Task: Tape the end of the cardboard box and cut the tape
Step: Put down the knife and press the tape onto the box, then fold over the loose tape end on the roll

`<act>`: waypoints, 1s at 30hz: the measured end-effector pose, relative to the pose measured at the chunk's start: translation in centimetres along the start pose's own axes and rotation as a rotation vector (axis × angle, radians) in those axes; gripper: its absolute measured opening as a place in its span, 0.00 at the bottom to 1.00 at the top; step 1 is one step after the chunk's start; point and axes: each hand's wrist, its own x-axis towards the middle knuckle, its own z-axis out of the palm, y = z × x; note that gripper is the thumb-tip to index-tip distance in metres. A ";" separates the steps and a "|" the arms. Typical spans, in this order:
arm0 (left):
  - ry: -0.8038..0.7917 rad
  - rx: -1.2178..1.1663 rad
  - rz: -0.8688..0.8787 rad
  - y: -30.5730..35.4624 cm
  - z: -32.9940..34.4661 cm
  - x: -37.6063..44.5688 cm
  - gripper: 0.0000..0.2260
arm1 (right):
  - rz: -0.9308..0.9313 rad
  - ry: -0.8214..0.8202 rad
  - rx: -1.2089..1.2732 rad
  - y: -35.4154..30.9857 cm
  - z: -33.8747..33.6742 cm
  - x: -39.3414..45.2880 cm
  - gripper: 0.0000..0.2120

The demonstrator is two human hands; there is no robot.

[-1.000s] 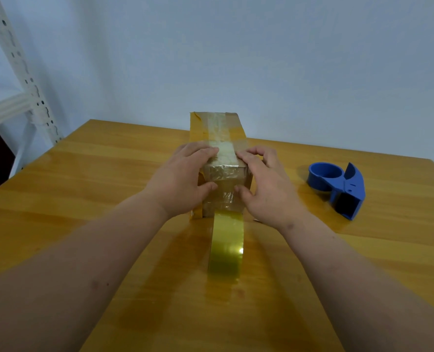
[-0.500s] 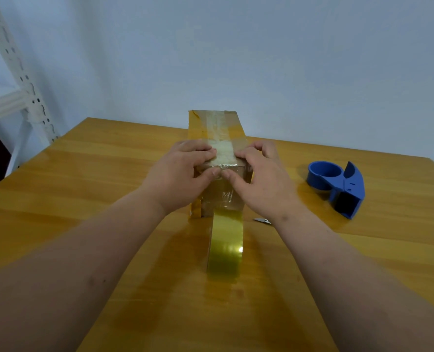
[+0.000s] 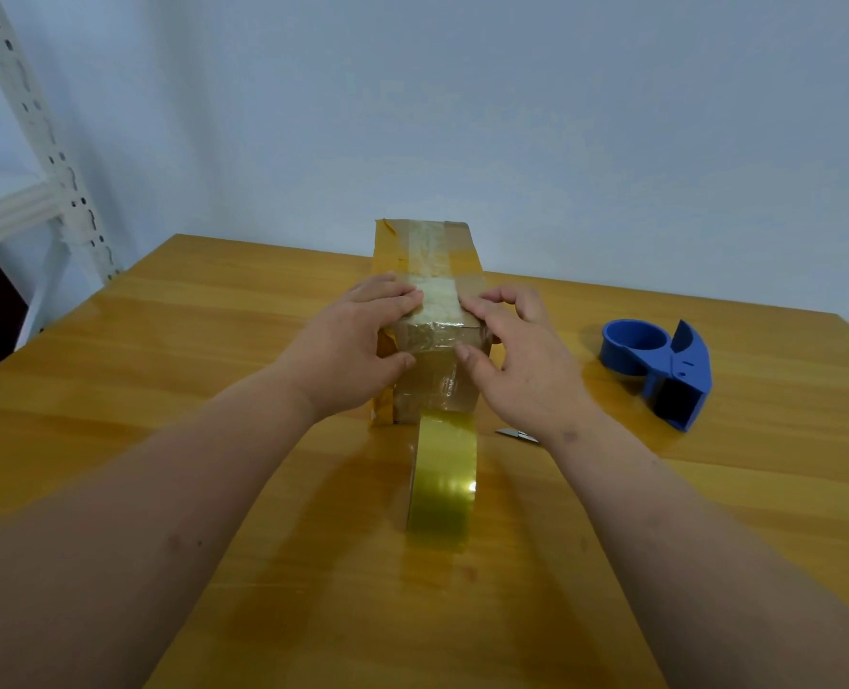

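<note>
A long cardboard box lies on the wooden table, its near end facing me and covered with shiny clear tape. My left hand rests on the box's left top corner, fingers on top, thumb on the end face. My right hand mirrors it on the right corner, thumb pressing the tape on the end face. A yellowish tape roll stands on edge right in front of the box, its strip running up the end face. A small metal blade lies on the table beside my right wrist.
A blue tape dispenser sits on the table to the right of the box. A white perforated metal shelf post stands off the table's far left corner. A pale wall rises behind the table.
Both thumbs slid up the taped end face to its top edge, met at the middle, then moved apart. The box and tape roll stayed put.
</note>
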 end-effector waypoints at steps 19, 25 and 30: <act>0.351 -0.001 -0.099 0.5 0.6 -4.5 0.21 | 0.302 0.073 0.057 -0.4 -0.2 -4.4 0.08; -0.018 -0.284 -0.422 2.1 0.9 -7.1 0.20 | 0.486 -0.303 0.255 -2.7 -0.4 -7.9 0.46; -0.329 -0.677 -0.622 3.6 1.4 -8.5 0.23 | 0.507 -0.476 0.586 -4.1 -0.9 -8.9 0.23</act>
